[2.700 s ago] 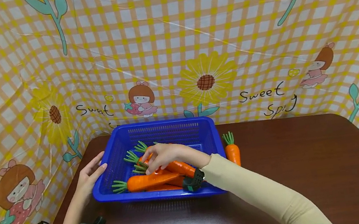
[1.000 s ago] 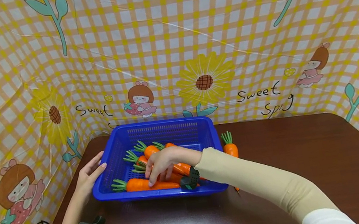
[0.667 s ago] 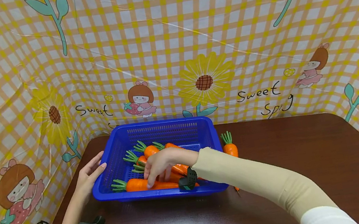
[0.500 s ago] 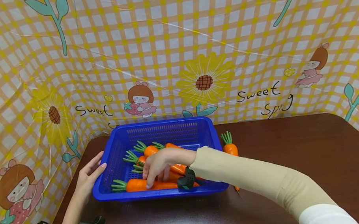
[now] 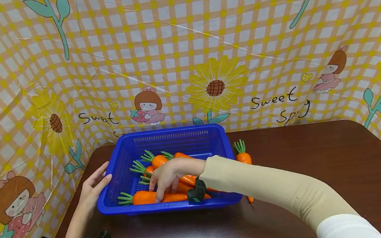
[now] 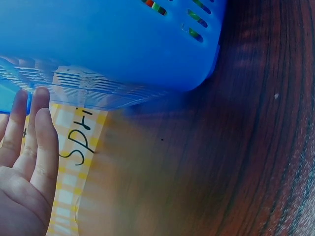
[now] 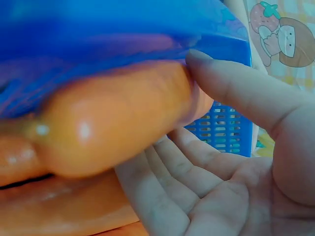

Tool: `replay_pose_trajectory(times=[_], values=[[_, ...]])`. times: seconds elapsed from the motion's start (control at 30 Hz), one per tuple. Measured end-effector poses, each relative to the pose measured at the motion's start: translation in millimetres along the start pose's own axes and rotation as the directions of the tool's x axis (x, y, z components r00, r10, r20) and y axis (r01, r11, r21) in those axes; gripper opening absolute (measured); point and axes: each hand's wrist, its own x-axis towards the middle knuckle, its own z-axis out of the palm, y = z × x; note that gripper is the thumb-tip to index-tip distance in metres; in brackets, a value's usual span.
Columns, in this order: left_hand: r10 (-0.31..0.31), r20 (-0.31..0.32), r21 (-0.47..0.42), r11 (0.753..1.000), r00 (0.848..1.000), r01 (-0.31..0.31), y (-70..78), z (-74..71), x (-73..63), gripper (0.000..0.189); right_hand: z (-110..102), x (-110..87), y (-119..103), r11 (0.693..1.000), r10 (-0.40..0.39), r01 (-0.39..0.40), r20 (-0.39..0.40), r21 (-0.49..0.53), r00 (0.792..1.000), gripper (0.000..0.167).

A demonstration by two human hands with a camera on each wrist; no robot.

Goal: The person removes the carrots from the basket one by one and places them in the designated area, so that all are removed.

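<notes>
Straddling the front carrot in the blue basket, my right hand has its thumb on the near side and its fingers on the far side. The right-wrist view gives me the thumb against the orange skin, but the fingertips are hidden behind it, so I cannot tell whether they close on it. That carrot lies along the six o'clock wall, its greens pointing to nine. My left hand is at the basket's nine o'clock rim, fingers long and loosely spread. Around my right hand lie more carrots, including a rear carrot at about eleven, its greens toward ten. Outside, just beside the basket at three o'clock, a loose carrot lies on the dark counter, greens to twelve and tip to six, its middle hidden by my right sleeve. Checked cloth with sunflowers hangs from nine through twelve to three.
</notes>
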Motion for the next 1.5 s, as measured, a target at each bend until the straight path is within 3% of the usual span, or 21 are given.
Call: replay_pose_trajectory(times=[0.03, 0.07, 0.2, 0.7, 1.1, 1.5], values=[[-0.002, 0.003, 0.001, 1.0, 1.0, 0.002, 0.3, 0.2, 0.1, 0.055, -0.8, 7.7, -5.8, 0.991, 0.135, -0.135, 0.009, 0.003, 0.991, 0.044], [-0.006, -0.001, -0.002, 1.0, 1.0, 0.006, 0.6, 0.5, 0.4, 0.055, -1.7, 15.4, -12.1, 0.965, 0.263, -0.263, 0.015, 0.003, 0.965, 0.046], [-0.016, 0.003, -0.003, 1.0, 1.0, 0.016, 1.6, 1.4, 0.4, 0.056, -3.2, 26.7, -14.4, 0.932, 0.361, -0.36, 0.016, -0.03, 0.933, 0.048], [-0.011, -0.003, 0.001, 1.0, 1.0, 0.011, 2.3, 1.8, -1.7, 0.057, -2.1, 19.9, -14.5, 0.936, 0.344, -0.344, -0.013, -0.077, 0.939, 0.051], [-0.015, 0.008, 0.001, 1.0, 1.0, 0.015, 2.2, 0.6, -3.8, 0.056, -5.0, 11.2, -15.3, 0.934, 0.351, -0.352, -0.035, -0.051, 0.936, 0.05], [-0.017, 0.011, -0.004, 1.0, 1.0, 0.017, 1.5, 0.8, -3.9, 0.056, -9.7, -1.7, -4.0, 0.955, 0.295, -0.296, -0.088, 0.001, 0.951, 0.054]])
